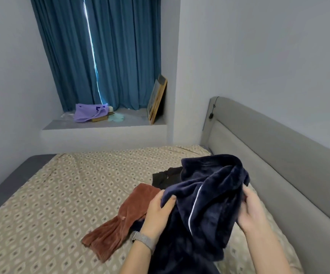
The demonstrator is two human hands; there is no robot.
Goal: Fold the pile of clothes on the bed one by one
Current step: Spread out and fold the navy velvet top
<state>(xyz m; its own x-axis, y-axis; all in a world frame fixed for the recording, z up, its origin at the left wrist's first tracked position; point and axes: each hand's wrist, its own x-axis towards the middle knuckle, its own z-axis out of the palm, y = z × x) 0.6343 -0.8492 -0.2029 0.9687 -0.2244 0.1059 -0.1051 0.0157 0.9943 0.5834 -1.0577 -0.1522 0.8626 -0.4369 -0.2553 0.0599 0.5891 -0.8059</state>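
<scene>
A bed [51, 194] covered by a beige diamond-patterned sheet is seen, backed by a grey padded headboard [278, 155] against a pale wall. A navy fleece garment [205, 204] with white piping is held up above the bed, gripped by the left hand [158, 212] and the right hand [253, 210], fingers curled into the fabric. A rust-brown corduroy garment [118, 220] is spread on the sheet beside a black garment [166, 178]. Teal curtains [100, 56] are drawn over a window ledge [104, 125], where a purple bag [89, 112] and leaning wooden frames [157, 99] are kept.
</scene>
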